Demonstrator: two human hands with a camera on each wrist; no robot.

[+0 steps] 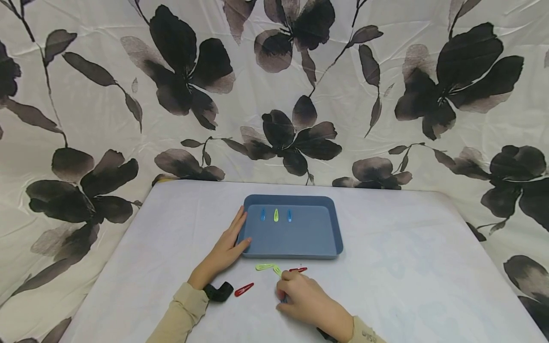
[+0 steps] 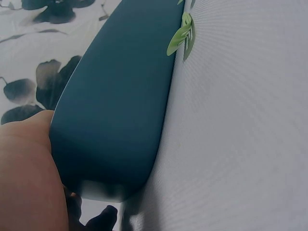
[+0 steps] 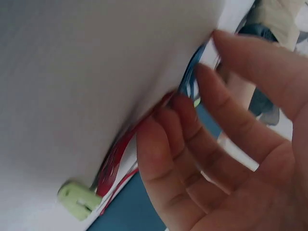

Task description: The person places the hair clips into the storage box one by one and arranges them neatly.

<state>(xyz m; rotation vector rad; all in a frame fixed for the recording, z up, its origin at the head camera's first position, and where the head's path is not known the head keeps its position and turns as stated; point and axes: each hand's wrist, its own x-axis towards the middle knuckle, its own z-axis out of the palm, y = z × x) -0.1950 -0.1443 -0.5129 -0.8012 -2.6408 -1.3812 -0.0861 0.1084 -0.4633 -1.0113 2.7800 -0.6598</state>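
Observation:
A blue-grey tray [image 1: 296,238] lies on the table, with two blue hair clips [image 1: 263,214] and one yellow-green hair clip [image 1: 276,215] in a row inside. My left hand [image 1: 225,247] rests along its left rim, fingers extended, thumb at the near left corner. Below the tray, my right hand [image 1: 306,297] has its thumb and fingertips curled about another blue hair clip [image 3: 190,72], close to the table surface. Beside those fingers are yellow-green clips [image 1: 265,267] and a red clip [image 1: 299,269], partly hidden in the head view.
Another red clip [image 1: 244,289] lies near a black strap [image 1: 219,291] on my left wrist. The white-covered table [image 1: 399,267] extends to both sides. A flowered cloth [image 1: 279,133] hangs behind its far edge.

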